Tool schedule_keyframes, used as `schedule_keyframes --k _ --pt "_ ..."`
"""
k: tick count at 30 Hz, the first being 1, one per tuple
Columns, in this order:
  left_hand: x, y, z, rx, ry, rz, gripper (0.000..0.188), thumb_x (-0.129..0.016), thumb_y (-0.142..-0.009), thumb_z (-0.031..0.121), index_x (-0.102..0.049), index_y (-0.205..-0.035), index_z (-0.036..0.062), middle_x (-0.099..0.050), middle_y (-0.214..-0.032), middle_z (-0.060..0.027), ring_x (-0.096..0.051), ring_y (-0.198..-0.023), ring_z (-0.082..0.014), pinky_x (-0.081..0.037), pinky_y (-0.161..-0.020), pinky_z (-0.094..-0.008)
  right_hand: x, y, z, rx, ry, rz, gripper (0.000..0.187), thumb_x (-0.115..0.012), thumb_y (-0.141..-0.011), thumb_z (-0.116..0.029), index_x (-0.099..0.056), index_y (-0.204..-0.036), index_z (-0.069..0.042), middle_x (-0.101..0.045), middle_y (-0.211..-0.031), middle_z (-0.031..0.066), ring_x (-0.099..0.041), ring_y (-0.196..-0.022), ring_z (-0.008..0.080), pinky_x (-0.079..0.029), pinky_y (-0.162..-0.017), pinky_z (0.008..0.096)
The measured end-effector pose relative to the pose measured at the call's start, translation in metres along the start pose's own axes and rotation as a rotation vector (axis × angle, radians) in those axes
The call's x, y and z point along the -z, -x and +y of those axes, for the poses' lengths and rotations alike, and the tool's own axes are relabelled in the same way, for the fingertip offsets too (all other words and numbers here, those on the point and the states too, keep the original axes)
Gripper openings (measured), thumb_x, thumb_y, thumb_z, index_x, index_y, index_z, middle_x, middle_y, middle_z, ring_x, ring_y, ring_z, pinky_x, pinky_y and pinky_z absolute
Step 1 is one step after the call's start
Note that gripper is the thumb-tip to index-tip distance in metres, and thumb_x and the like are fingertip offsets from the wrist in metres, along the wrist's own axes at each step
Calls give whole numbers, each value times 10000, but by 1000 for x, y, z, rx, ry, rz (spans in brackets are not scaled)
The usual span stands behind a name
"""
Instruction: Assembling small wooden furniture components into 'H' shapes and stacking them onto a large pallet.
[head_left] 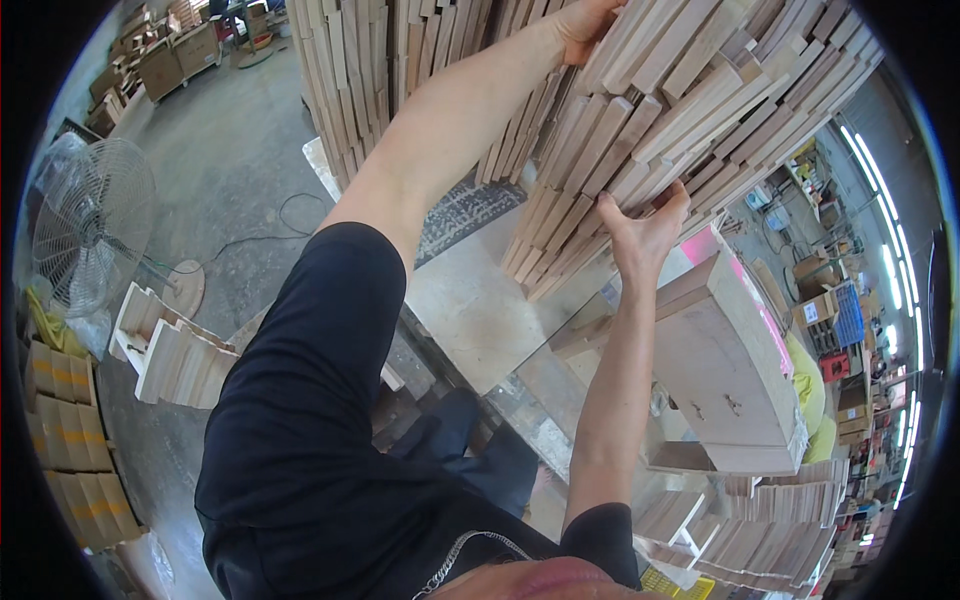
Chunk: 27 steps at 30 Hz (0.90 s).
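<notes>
The left hand is at the upper left of the stacked wooden slats, grip indeterminable. Their long axes slant up-right; the right hand, nearer their lower ends, touches them, thumb and fingers apart.

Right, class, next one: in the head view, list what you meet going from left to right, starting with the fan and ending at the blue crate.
Wire-caged fan → left hand → right hand → pale wooden furniture piece → blue crate
</notes>
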<state>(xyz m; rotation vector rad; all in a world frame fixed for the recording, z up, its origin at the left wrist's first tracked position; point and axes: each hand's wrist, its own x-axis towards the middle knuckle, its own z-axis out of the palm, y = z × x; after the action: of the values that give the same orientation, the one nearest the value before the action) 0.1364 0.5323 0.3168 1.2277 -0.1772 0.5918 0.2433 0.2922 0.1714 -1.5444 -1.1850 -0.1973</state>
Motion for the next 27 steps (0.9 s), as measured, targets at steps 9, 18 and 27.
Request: schedule_keyframes --k 9,18,27 --pt "-15 16 11 45 -219 16 738 -552 -1026 531 -438 -1551 26 -566 -1492 -169 -570 -1345 -284 -457 -1130 -408 2 1 0 -11 30 -22 983 -887 -642 -258 -389 -1395 131 -504 -1275 273 -546 -1177 385 -482 -1014 462" --pt "-18 36 -10 9 -677 167 964 -294 -952 853 -423 -1590 141 -518 -1505 -166 -478 -1392 -287 -384 -1136 -491 2 -1 8 -15 -9 -19 999 -888 -640 -258 -378 -1403 138 -495 -1294 289 -538 -1205 398 -478 -1031 469" --pt "-2 57 -33 76 -414 122 1136 -279 -877 934 -346 -1616 74 -322 -1660 -203 -305 -1531 -325 -241 -1243 -495 2 0 3 27 -103 -48 981 -910 -661 -235 -386 -1400 140 -503 -1306 242 -574 -1187 347 -494 -1022 440"
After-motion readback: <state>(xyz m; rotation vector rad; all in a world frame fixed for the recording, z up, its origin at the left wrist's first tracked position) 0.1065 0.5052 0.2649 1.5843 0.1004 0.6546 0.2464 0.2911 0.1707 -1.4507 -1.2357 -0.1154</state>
